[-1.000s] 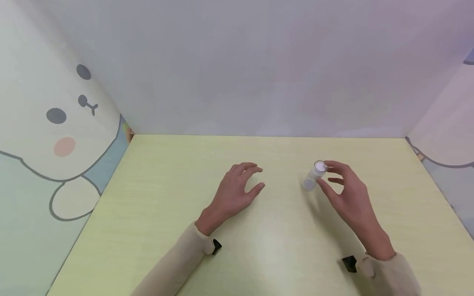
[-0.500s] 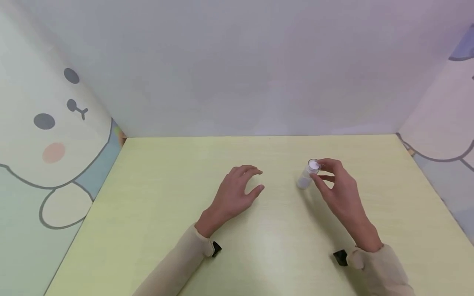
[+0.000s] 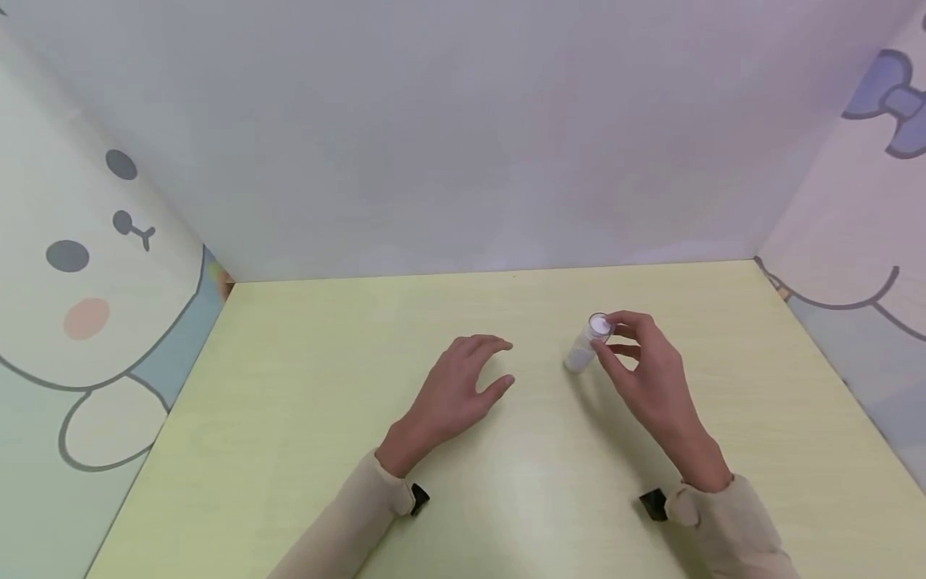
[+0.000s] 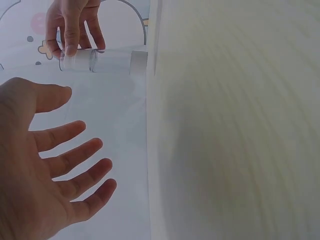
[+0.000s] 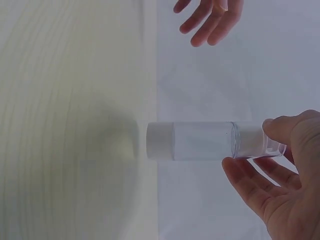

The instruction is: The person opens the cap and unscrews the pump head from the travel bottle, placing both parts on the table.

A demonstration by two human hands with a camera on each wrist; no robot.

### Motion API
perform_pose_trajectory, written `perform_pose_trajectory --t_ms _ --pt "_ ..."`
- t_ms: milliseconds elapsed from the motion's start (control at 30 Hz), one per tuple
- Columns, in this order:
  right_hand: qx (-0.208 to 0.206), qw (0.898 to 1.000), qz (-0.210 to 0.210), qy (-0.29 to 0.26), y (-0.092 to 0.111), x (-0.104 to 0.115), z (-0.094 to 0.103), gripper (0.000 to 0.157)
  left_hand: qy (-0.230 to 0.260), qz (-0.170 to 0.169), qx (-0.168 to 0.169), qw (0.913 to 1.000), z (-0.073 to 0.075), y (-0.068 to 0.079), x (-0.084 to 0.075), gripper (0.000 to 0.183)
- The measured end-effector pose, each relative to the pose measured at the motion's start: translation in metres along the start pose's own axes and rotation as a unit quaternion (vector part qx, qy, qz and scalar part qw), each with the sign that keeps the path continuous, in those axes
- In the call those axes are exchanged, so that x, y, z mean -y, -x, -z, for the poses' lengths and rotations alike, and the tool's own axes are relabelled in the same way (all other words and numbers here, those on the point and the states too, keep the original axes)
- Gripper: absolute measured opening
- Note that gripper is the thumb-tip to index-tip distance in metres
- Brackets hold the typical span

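Note:
My right hand [image 3: 657, 382] holds a small clear cylindrical bottle [image 3: 581, 352] by its upper end, fingertips and thumb on either side. In the right wrist view the bottle [image 5: 204, 141] has a transparent body, a white lower end and a white section under a clear rim. It leans slightly in the head view, its lower end right at the tabletop where its shadow begins. To its left, my left hand [image 3: 452, 394] hovers over the table, holding nothing. The left wrist view shows that hand [image 4: 55, 170] with its fingers spread and relaxed, thumb apart.
A pale yellow wood-grain table [image 3: 311, 362] spreads under both hands. Behind it rises a plain grey-white wall [image 3: 463, 137]. Side panels with cartoon animals stand at the left [image 3: 87, 322] and right [image 3: 854, 241]. Each beige sleeve has a small black piece at the cuff.
The head view has turned, shifting the table leftward in frame. The gap between my left hand and the bottle has narrowed somewhat. My right hand keeps hold of the bottle throughout.

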State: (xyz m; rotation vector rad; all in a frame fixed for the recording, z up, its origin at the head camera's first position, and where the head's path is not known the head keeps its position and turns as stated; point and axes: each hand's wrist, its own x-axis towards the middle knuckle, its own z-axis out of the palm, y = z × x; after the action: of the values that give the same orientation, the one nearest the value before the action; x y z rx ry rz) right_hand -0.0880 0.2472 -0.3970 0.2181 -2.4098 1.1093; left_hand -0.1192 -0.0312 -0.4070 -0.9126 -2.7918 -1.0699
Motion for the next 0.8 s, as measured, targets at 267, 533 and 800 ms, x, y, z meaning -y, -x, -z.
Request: perform_pose_trajectory --t_ms 267,533,800 --pt "-0.002 1.000 0.017 -0.018 0.001 0.011 0.001 0.046 -0.001 -0.009 0.006 0.9999 -0.001 0.002 -0.004 0.043" --pt "-0.002 0.998 0.040 -0.040 0.004 0.015 0.000 0.048 0.038 -0.025 0.015 0.9988 -0.004 0.003 -0.006 0.046" --pt "0.018 0.997 0.049 -0.061 0.005 0.017 -0.002 0.051 0.030 -0.053 0.010 0.9981 -0.009 0.002 -0.008 0.047"
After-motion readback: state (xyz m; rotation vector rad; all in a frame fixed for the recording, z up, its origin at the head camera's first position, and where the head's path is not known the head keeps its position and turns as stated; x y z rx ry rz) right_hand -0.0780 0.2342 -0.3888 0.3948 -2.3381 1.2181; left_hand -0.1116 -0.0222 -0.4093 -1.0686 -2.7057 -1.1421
